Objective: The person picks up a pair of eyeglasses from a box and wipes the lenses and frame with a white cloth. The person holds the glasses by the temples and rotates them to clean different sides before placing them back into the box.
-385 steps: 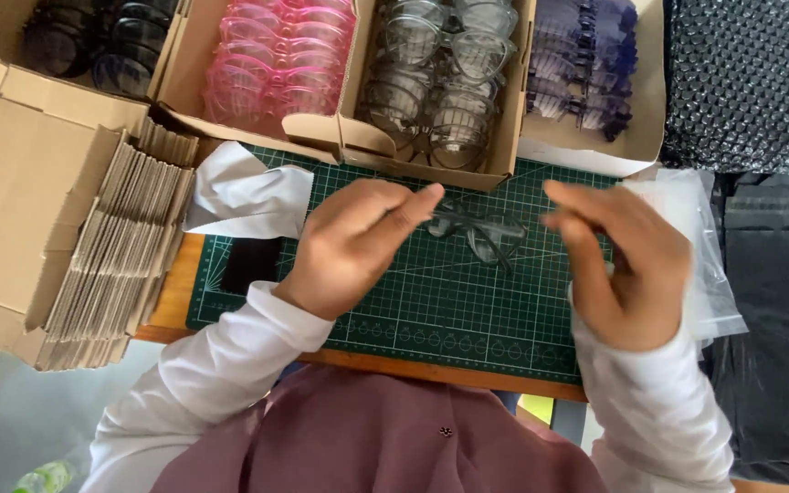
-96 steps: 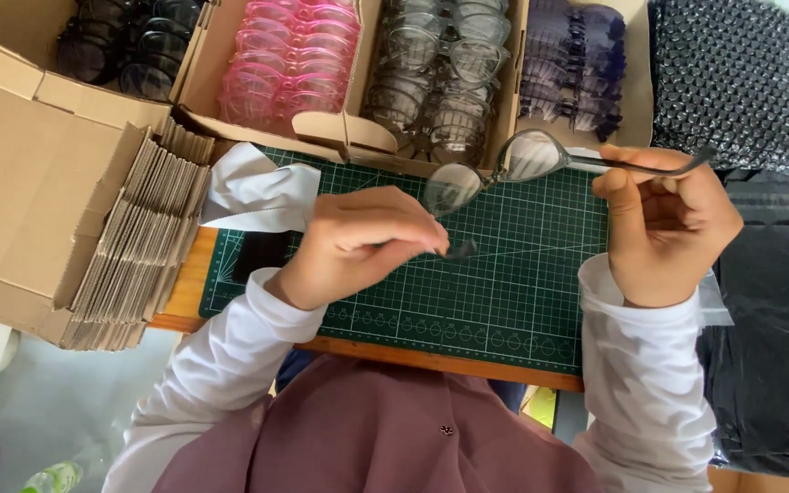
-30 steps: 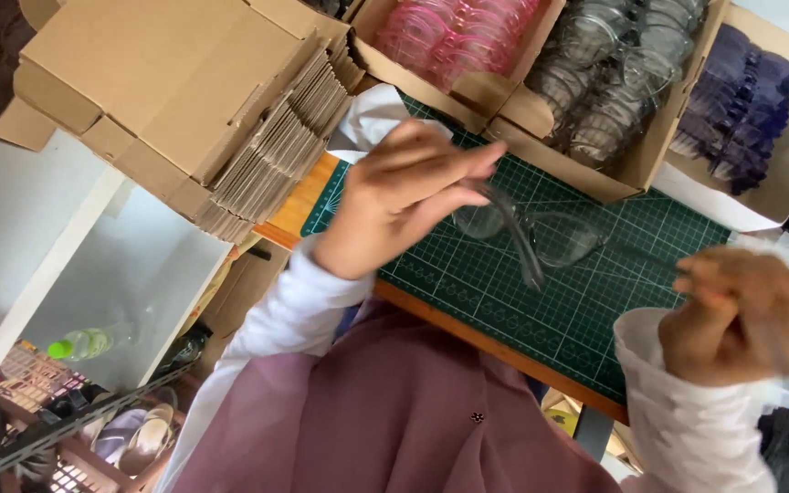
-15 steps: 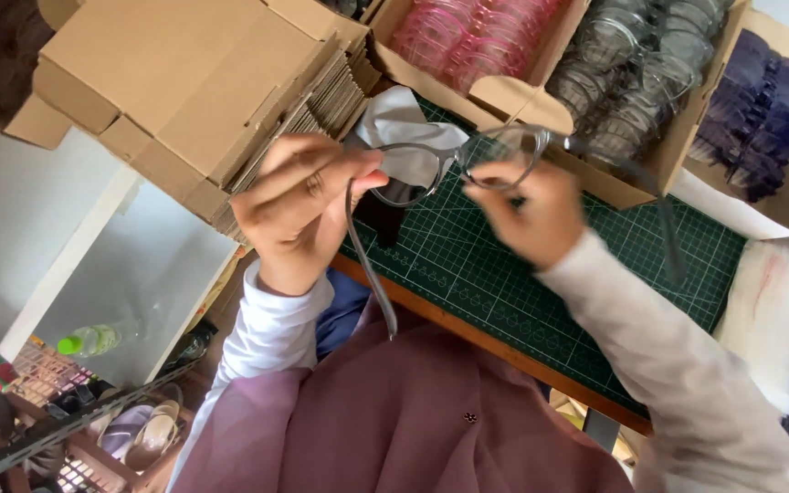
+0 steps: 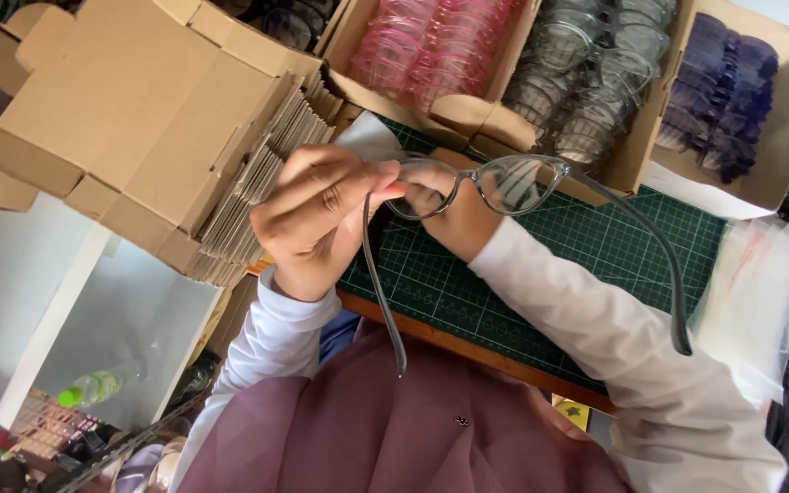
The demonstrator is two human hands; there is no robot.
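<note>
I hold a pair of grey cat-eye glasses [image 5: 513, 183] up over the green cutting mat [image 5: 586, 265], temples unfolded toward me. My left hand [image 5: 317, 219] pinches the frame's left corner by the hinge. Behind the left lens, my right hand [image 5: 454, 215] grips the frame near the bridge, its white sleeve crossing the mat. One temple hangs down by my chest, the other runs out over my right arm.
Cardboard boxes of pink glasses [image 5: 436, 46], grey glasses [image 5: 586, 78] and purple glasses [image 5: 728, 100] line the back. A stack of flat cardboard boxes [image 5: 152, 128] stands at left. Clear plastic bags [image 5: 760, 292] lie at right, white paper [image 5: 367, 137] behind my hands.
Both hands have raised the glasses and brought them closer to me with the temples opened out. The view has tilted left since a few seconds ago.
</note>
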